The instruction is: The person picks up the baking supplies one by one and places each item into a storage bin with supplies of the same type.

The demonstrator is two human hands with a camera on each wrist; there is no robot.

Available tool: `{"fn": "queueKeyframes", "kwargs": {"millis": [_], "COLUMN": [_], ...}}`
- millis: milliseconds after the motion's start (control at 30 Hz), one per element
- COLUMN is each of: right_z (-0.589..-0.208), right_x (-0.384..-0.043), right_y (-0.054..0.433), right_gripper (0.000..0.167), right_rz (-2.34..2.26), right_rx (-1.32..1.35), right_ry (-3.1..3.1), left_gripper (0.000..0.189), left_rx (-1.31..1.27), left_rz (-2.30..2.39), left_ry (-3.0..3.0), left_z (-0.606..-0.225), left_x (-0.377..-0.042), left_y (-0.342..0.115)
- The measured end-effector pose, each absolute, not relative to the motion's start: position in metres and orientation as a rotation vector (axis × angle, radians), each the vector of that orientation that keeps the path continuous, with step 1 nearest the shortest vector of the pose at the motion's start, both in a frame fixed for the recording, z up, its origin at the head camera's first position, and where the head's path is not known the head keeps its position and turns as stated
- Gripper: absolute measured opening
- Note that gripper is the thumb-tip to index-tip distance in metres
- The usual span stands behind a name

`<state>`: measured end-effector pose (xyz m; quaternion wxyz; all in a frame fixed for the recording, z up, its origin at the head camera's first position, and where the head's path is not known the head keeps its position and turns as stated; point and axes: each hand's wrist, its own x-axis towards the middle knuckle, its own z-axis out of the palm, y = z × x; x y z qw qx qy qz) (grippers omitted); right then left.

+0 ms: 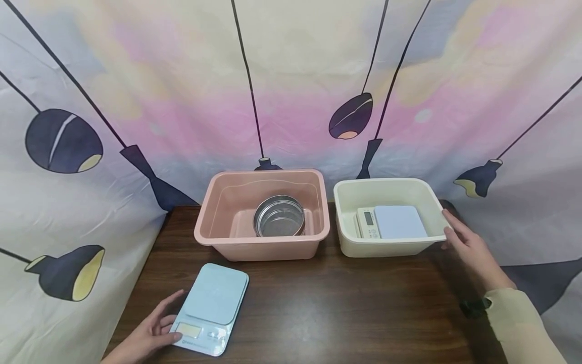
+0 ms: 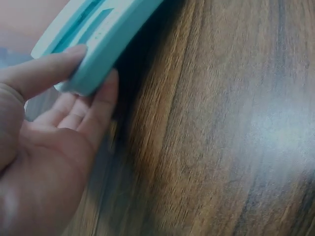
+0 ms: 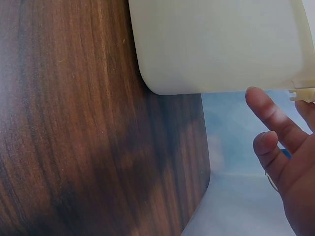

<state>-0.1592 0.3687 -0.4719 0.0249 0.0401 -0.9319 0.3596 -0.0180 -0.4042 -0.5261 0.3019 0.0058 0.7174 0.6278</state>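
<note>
A light blue kitchen scale (image 1: 217, 296) with a small display is held tilted over the table by my left hand (image 1: 152, 328). In the left wrist view, the thumb lies on top of the scale (image 2: 106, 54) near its end, with fingers beneath. My right hand (image 1: 475, 255) holds the right rim of a cream plastic basin (image 1: 386, 249). From the right wrist, a fingertip shows against the outer wall of the basin (image 3: 221, 49), with other fingers spread below. Inside this basin lies a second scale (image 1: 400, 221), with a pale lilac platform and a cream display panel.
Left of the cream basin stands a pink plastic basin (image 1: 268, 248), with round metal sieves (image 1: 279, 217) inside. Both basins stand at the back of a dark wooden table (image 1: 345, 303). A patterned cloth (image 1: 291, 91) hangs behind and around the table.
</note>
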Motion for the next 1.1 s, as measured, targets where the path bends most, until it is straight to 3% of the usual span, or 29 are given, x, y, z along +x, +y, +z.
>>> {"fn": "queueKeyframes", "kwargs": {"millis": [100, 333, 867, 1100], "right_z": [-0.472, -0.472, -0.472, -0.471], "right_x": [-0.159, -0.159, -0.159, -0.16], "right_y": [0.369, 0.369, 0.37, 0.37], "right_gripper": [0.06, 0.06, 0.061, 0.059], "right_rz": [1.107, 1.088, 1.143, 1.11], "right_rx": [0.135, 0.126, 0.126, 0.154], "right_ry": [-2.877, -2.884, -2.883, -2.859], "left_gripper": [0.094, 0.073, 0.063, 0.055], "left_rx": [-0.07, -0.112, -0.36, -0.28], "left_rz": [1.618, 1.518, 1.664, 1.687], "left_ry": [1.96, 2.074, 2.129, 2.169], "left_z": [-0.524, -0.525, -0.517, -0.513], "left_x": [-0.018, -0.017, -0.022, -0.033], "left_y": [-0.405, -0.408, -0.381, -0.366]}}
